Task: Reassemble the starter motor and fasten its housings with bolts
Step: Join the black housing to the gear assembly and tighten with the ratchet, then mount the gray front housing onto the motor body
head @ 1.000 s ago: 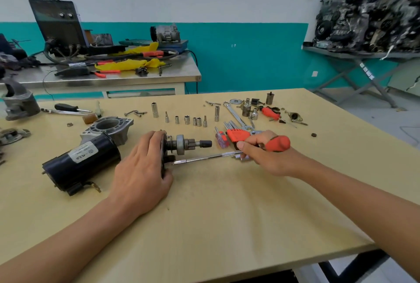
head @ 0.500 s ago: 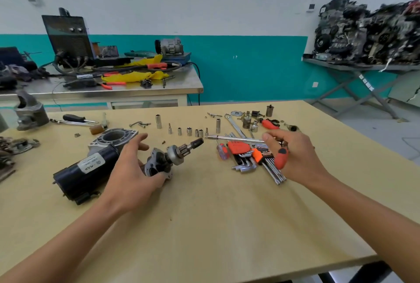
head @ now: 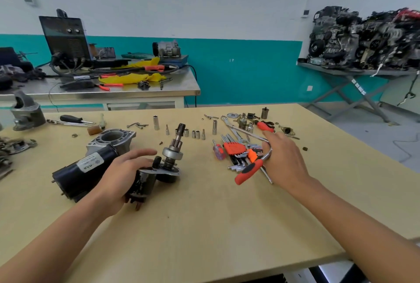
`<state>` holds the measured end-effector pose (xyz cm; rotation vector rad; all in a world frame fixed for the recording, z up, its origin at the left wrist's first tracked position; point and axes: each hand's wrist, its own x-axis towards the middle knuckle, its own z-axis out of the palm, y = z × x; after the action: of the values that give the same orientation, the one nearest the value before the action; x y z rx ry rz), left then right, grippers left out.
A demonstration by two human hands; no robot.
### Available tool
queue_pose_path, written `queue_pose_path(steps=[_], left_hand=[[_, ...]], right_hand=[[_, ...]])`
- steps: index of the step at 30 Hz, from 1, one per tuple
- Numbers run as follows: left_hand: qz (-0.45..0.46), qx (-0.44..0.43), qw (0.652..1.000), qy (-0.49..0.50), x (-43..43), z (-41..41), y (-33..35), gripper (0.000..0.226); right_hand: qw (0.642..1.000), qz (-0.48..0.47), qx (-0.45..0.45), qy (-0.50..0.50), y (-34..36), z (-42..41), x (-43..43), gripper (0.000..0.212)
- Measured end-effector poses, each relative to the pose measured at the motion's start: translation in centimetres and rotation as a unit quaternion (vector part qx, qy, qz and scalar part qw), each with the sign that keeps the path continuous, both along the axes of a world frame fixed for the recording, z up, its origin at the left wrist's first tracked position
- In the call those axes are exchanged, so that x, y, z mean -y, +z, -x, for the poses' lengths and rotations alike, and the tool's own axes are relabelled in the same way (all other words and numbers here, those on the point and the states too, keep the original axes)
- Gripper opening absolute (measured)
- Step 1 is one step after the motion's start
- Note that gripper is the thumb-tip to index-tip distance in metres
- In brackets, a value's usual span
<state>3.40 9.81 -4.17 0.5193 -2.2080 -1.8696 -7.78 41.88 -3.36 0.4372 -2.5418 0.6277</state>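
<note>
My left hand (head: 122, 176) grips the black cylinder of the starter's drive assembly (head: 163, 166) and holds it tilted, with the pinion shaft (head: 178, 137) pointing up and away. The black motor body (head: 84, 169) with a white label lies on the table just left of that hand. Behind it lies the grey aluminium nose housing (head: 113, 138). My right hand (head: 284, 157) hovers over the tool pile with its index finger stretched out. The red-handled ratchet (head: 248, 171) lies against its thumb side, its whole handle clear of the hand.
A red hex key set (head: 235, 148), a small screwdriver (head: 218, 151), a spanner (head: 234, 129) and several sockets (head: 195, 134) lie across the middle of the wooden table (head: 204, 226). Loose bolts (head: 137, 125) lie further back. A grey casting (head: 26, 112) stands at the far left.
My left hand lifted the drive assembly off the table and tipped its shaft upward. My right hand carried the ratchet right to the tool pile, and the handle has left its grip.
</note>
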Motion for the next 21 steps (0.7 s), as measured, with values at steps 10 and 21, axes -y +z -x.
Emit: queue_pose_path(steps=[10,21], left_hand=[[0.009,-0.034,0.999,-0.038,-0.5,-1.0,-0.1,0.072],[0.103,-0.036,0.993,-0.037,0.3,-1.8,-0.4,0.039]], right_hand=[[0.998,-0.042,0.023,0.041,-1.0,-1.3,6.6,0.036],[0.925,-0.351,0.145,-0.027,-0.2,-3.3,9.3,0.046]])
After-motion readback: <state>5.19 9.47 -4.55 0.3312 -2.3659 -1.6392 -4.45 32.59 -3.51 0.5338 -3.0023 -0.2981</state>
